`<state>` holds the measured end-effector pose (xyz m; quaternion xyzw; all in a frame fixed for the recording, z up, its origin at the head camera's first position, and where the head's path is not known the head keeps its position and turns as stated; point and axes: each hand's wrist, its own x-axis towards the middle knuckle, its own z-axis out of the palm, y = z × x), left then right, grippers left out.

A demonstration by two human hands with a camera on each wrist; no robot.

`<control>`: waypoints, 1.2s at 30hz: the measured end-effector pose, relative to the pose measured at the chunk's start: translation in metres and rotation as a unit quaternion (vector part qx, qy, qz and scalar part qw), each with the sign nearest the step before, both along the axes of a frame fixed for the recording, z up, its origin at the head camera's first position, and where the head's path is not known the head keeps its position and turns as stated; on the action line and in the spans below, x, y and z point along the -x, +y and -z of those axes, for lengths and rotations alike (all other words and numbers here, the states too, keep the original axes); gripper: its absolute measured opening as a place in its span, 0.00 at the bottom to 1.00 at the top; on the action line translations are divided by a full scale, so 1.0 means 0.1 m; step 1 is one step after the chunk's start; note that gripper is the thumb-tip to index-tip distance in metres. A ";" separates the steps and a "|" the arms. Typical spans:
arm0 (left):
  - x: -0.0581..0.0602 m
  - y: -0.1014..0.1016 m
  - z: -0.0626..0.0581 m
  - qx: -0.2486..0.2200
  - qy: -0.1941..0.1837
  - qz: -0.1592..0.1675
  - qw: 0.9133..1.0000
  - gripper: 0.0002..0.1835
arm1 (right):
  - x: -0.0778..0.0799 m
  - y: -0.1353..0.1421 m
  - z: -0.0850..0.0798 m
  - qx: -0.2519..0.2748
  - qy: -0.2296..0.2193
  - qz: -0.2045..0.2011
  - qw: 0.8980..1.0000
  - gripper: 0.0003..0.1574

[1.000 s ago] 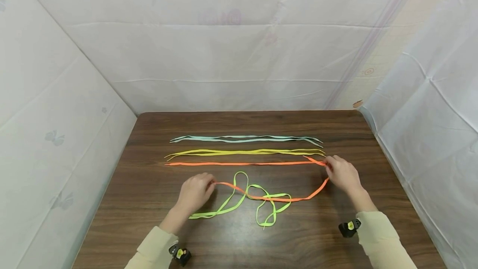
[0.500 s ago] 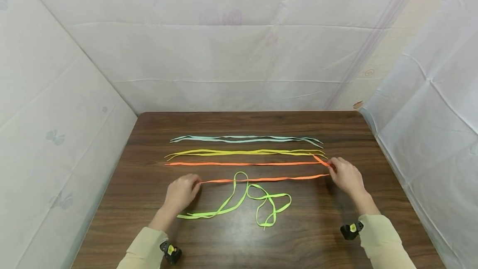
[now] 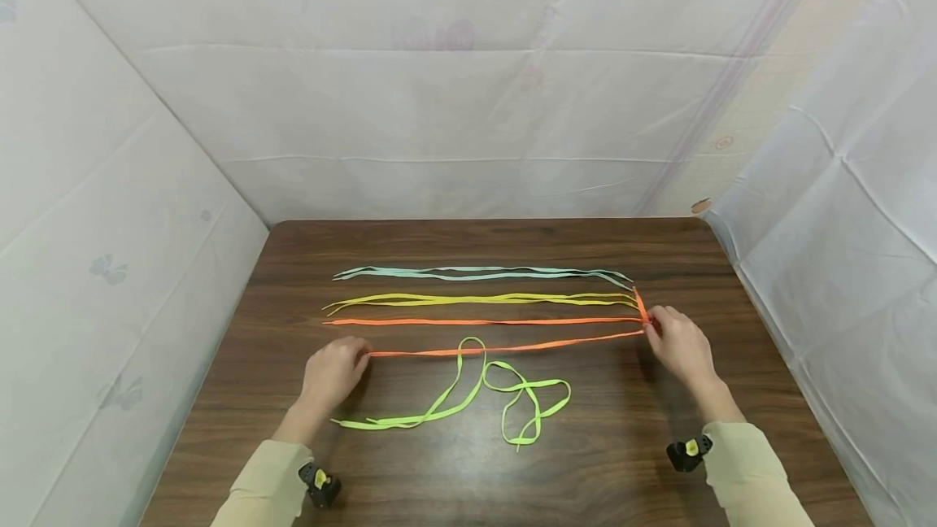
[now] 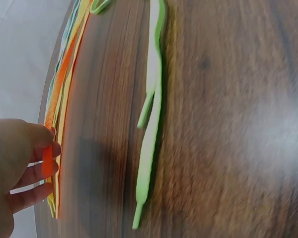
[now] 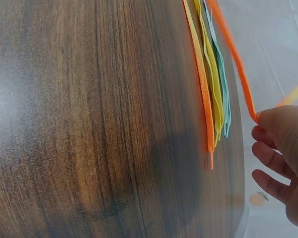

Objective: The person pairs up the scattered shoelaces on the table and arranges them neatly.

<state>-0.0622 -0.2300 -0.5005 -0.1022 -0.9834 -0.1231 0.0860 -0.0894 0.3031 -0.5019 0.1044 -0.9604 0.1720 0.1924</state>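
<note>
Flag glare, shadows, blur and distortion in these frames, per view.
Head: soft glare on the table, bottom middle; left wrist: right-edge glare, dark shadow beside the left hand, table edge bowed; right wrist: left-edge glare, shadow left of the right hand, table edge bowed, tail of the held orange lace pale and blurred.

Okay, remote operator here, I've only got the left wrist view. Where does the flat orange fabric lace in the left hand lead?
Observer: The flat orange fabric lace runs across to the right hand, which pinches it.
Operator: Any of it beyond that pinch?
Observer: Yes, a short orange end sticks out there, pointing away from the person.
Operator: And the lime-green ends, what's farther along?
Observer: The flat lime-green fabric lacing lies in loose loops on the dark wood-grain table.
</note>
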 end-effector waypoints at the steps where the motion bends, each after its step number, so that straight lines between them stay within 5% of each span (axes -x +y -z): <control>1: 0.01 -0.02 0.00 0.001 -0.001 -0.003 1.000 0.03 | 0.00 0.00 0.00 0.000 0.001 0.000 1.000 0.08; 21: 0.15 -0.39 -0.02 0.008 0.022 -0.025 0.999 0.04 | 0.02 0.03 0.05 0.019 -0.014 -0.005 1.000 0.09; 36: 0.23 -0.49 -0.03 0.014 -0.001 -0.048 0.999 0.05 | 0.00 0.08 0.06 0.002 -0.044 0.008 0.999 0.06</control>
